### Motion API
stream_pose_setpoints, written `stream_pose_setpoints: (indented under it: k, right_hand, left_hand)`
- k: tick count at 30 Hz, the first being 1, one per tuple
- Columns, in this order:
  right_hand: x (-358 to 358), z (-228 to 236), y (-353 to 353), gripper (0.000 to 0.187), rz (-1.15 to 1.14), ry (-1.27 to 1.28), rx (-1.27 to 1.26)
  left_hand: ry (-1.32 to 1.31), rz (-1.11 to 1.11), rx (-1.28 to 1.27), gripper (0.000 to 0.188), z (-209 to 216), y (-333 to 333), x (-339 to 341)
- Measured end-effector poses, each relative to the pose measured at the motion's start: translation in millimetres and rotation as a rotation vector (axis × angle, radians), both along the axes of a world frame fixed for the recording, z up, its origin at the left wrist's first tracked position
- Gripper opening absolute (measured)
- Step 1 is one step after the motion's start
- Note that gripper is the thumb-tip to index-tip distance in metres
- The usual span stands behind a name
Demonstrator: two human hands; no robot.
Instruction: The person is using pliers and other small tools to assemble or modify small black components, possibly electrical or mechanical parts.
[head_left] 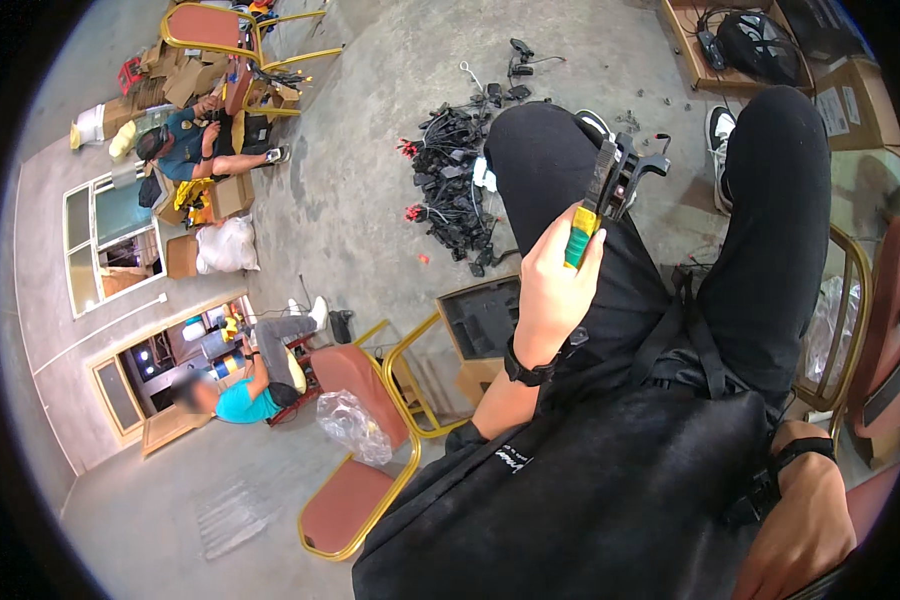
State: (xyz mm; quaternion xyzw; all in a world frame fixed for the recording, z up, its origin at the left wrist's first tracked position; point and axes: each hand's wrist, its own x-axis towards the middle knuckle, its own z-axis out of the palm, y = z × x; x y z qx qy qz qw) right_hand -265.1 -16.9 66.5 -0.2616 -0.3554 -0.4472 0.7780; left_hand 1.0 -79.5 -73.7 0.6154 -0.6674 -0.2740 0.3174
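My left hand (pixel 558 283) is raised over my lap, its fingers closed round a green and yellow handle (pixel 580 238). A dark grey strip runs on from that handle. Beside the strip, and seemingly in the same grip, is a black plastic part (pixel 630 172) with a forked, hook-like end and a small red tip. Whether the two are joined I cannot tell. My right hand (pixel 798 530) hangs low at my right side by the lower edge, a black strap round its wrist. Its fingers are hidden.
A pile of black cables and connectors (pixel 455 175) lies on the floor beyond my left knee. An open case (pixel 480 318) stands left of me, near red chairs (pixel 355 500). A box with a black bag (pixel 755 50) is far right. Two people (pixel 185 145) sit at left.
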Motion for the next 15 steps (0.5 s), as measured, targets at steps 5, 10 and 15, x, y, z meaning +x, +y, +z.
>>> stream_pose_setpoints:
  k: [5,10,15]
  right_hand:
    - [-1.0,2.2,-8.4,0.041,-0.154,0.026,-0.069]
    - [-16.8,-22.7,-33.9,0.019,-0.487,0.190,-0.319]
    - [2.2,-60.6,-29.1,0.016,-0.798,1.369,0.267]
  left_hand:
    - [0.003,0.003,0.050,0.032,6.4,-0.5,0.5]
    - [-0.044,0.025,0.039,0.032,8.0,-0.7,-1.7]
    - [-0.019,0.049,0.041,0.031,4.5,-0.8,0.2]
